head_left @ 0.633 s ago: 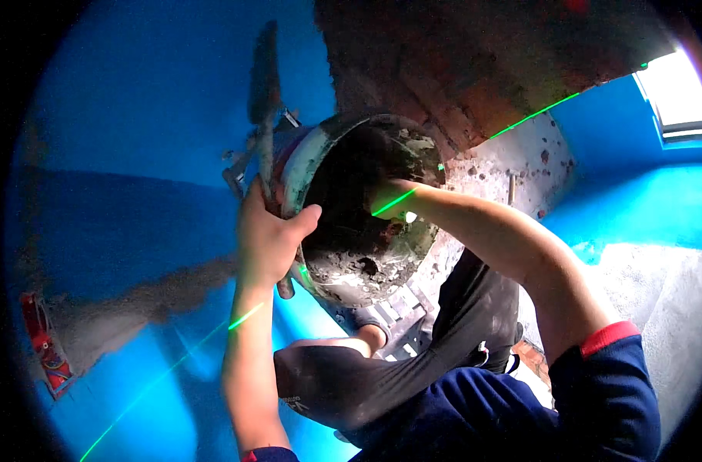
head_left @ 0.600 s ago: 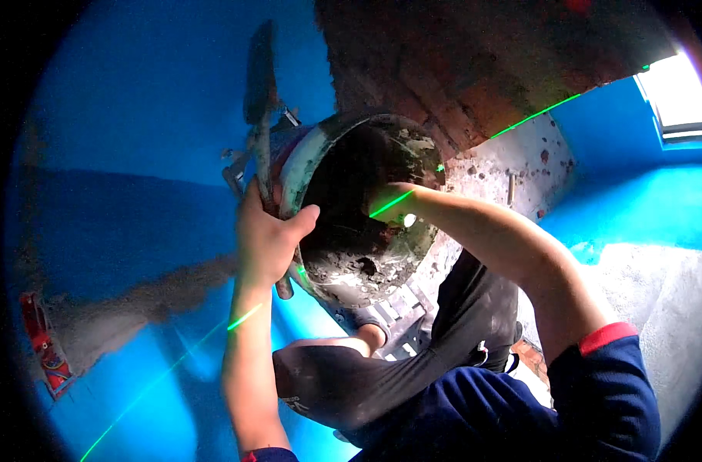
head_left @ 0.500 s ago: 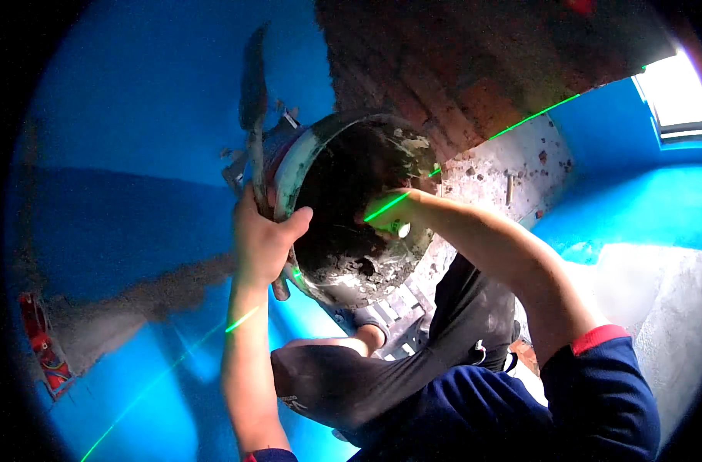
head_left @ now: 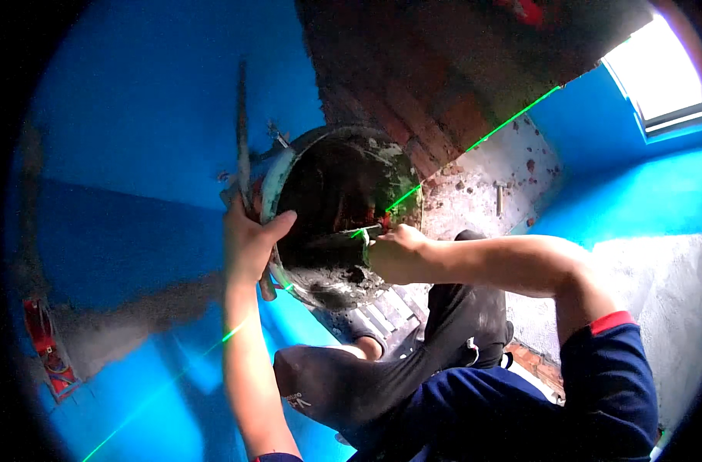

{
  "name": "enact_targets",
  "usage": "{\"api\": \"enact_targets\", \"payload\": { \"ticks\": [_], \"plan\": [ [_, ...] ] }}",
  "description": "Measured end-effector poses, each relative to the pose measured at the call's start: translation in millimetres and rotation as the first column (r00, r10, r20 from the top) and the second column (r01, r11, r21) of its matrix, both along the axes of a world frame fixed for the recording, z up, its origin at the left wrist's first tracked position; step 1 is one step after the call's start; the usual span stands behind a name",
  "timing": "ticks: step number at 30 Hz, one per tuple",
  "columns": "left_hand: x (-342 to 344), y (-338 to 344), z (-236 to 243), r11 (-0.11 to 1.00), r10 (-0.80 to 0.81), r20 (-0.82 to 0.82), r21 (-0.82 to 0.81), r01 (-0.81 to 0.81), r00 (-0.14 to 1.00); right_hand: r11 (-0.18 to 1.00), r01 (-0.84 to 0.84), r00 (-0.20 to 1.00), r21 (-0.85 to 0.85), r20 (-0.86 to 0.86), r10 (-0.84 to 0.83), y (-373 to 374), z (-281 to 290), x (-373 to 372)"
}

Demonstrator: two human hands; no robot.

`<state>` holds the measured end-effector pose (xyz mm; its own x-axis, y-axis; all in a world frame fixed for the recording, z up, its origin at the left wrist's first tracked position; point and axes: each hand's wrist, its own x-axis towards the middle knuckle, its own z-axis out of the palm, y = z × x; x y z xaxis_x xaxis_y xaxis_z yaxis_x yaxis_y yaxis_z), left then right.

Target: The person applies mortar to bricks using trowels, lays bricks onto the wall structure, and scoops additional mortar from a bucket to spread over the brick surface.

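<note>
Filling most of the view, the blue wall [head_left: 135,154] curves around the scene, darker blue in its lower band, with a grey smeared patch low on the left. Above and right of centre stands a rough brick column [head_left: 443,85], its red bricks coated in grey mortar. A thin green laser line [head_left: 513,119] runs diagonally across the bricks, through the bucket and down over the blue surface at lower left. At the upper right a bright window [head_left: 659,73] lets in daylight.

Below the bricks, the person's dark trouser knee [head_left: 343,385] and blue sleeve with a red cuff [head_left: 605,385] take up the lower middle.

At the centre is the round bucket [head_left: 289,165], tipped so its dark, mortar-caked inside faces the camera; wet grey mortar [head_left: 332,281] lies in its lower part.

The left hand [head_left: 247,239] grips the bucket's left rim, thumb over the edge and fingers wrapped behind it. The right hand [head_left: 397,254] reaches inside the bucket, fingers curled closed around the handle of a small trowel [head_left: 332,246], whose blade lies against the mortar.
</note>
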<state>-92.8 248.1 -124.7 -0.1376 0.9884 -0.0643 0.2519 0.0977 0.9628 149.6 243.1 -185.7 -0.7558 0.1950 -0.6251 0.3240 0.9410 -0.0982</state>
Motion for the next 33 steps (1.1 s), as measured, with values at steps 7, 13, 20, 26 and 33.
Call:
{"api": "enact_targets", "payload": {
  "ticks": [7,13,20,26,33],
  "plan": [
    [-4,8,-11,0.999,-0.033,0.022,0.033,0.032,0.999,0.977,0.054,0.998,0.205,-0.033,-0.048,1,11,2],
    [-2,18,-15,1.0,-0.029,0.109,0.01,0.028,0.994,0.87,0.404,0.909,0.284,-0.014,-0.417,46,114,0],
    [-5,5,-8,0.995,-0.003,0.018,-0.102,0.005,1.0,0.917,0.296,0.945,0.267,0.056,-0.321,97,100,19],
    [0,5,-12,0.999,-0.03,0.116,0.017,0.028,0.993,0.963,0.206,0.977,0.173,0.017,-0.212,76,-11,38],
    [-24,5,-10,0.993,-0.121,0.051,0.003,0.121,0.991,0.796,0.535,0.75,-0.282,-0.275,-0.602,22,-23,-9]
  ]
}}
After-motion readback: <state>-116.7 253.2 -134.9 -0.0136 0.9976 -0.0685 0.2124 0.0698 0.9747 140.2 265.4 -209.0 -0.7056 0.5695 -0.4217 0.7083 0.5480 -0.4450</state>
